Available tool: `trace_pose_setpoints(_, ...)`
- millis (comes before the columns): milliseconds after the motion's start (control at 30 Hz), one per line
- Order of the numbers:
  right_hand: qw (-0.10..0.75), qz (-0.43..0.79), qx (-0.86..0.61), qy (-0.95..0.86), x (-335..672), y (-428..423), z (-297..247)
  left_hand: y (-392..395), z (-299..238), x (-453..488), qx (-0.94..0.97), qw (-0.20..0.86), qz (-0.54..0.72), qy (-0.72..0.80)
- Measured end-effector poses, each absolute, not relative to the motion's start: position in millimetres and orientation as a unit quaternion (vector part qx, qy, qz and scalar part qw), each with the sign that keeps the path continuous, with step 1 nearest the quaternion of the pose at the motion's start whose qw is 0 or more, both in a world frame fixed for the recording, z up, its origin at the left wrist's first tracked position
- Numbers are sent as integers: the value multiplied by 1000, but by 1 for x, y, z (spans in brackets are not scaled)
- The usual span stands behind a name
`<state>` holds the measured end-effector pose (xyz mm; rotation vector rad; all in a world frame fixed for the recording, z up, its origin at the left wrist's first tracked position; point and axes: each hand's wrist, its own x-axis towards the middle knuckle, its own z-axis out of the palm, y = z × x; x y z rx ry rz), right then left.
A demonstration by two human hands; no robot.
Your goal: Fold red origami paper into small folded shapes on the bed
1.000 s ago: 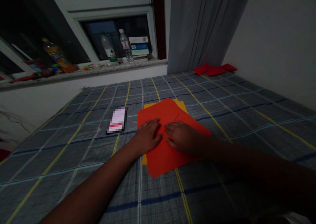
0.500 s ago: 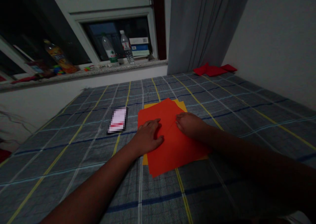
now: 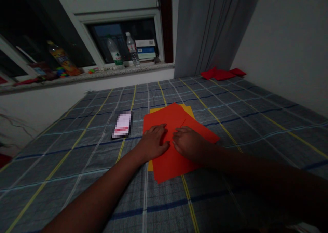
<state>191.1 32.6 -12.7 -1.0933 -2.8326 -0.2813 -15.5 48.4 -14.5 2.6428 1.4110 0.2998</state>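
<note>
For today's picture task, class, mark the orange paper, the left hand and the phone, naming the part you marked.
Orange paper (image 3: 168,163): head view, bare lower part.
Left hand (image 3: 153,143): head view, back of the hand.
Phone (image 3: 122,124): head view, middle of the screen.

1. Yellow paper (image 3: 189,109) lies mostly hidden beneath bright orange-red paper (image 3: 167,169); only parts of its margin show.
2. The right hand (image 3: 191,144) covers part of the orange-red paper and its own palm; whether its curled fingers hold anything cannot be told.
3. The left hand (image 3: 153,143) hides the patch of paper beneath it.
4. The bottom edge cuts off the left forearm (image 3: 102,192); the right edge cuts off the right forearm (image 3: 256,171).
5. The dark-rimmed rectangular phone (image 3: 122,124) has a pixelated, unreadable screen.
6. A red object (image 3: 4,160), cropped at the left edge, stays unidentifiable.
</note>
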Motion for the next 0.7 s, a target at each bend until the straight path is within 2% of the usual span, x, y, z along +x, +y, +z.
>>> trace_pose_setpoints(300, -65, -111, -439, -889, 212, 69, 9, 49, -13, -17, 881, 59, 95, 460)
trace_pose_setpoints(533, -15, -125, -433, -892, 205, 65, -9, 48, -12, -14, 879, 58, 98, 464)
trace_pose_setpoints(700, 40, -122, -342, -931, 183, 30, -23, 49, -16, -15, 879, 56, 102, 462)
